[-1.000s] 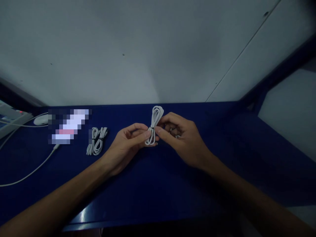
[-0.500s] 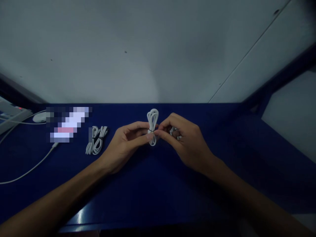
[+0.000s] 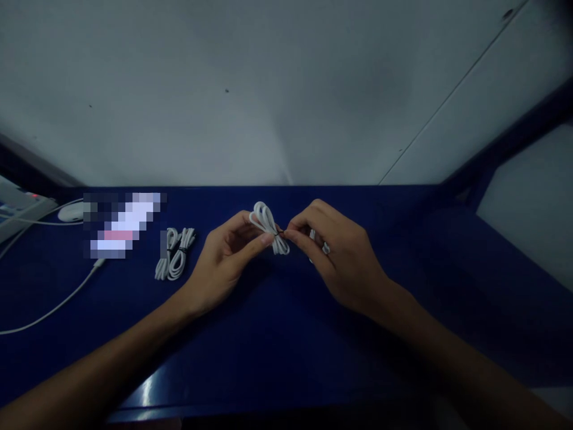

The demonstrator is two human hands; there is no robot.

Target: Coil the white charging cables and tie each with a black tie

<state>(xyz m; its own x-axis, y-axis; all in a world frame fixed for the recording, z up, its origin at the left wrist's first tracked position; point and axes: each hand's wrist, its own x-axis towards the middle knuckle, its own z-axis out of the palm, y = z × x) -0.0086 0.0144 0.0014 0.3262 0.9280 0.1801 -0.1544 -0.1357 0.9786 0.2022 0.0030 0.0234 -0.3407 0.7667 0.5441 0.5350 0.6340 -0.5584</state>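
Note:
A white cable [image 3: 264, 216], coiled into a bundle, is held above the blue table, its loops leaning up and to the left. Around its middle runs a thin dark twist tie [image 3: 279, 233]. My left hand [image 3: 228, 251] pinches the bundle between thumb and fingers. With thumb and forefinger closed, my right hand [image 3: 338, 251] grips the end of the twist tie on the bundle's right side. Behind the right fingers, more white cable [image 3: 326, 247] shows in part; whether it lies on the table I cannot tell.
Two tied white cable bundles [image 3: 178, 263] lie on the blue table [image 3: 250, 346] left of my left hand. Farther left are a blurred-out lit device [image 3: 129, 224] with a white cord [image 3: 67, 301], a white oval object [image 3: 71, 211] and a power strip [image 3: 27, 218]. A pale wall [image 3: 268, 89] rises behind.
The cable bundle has tilted, its top loops swinging left and its lower end right. My right hand has drawn slightly right, stretching the twist tie out from the bundle.

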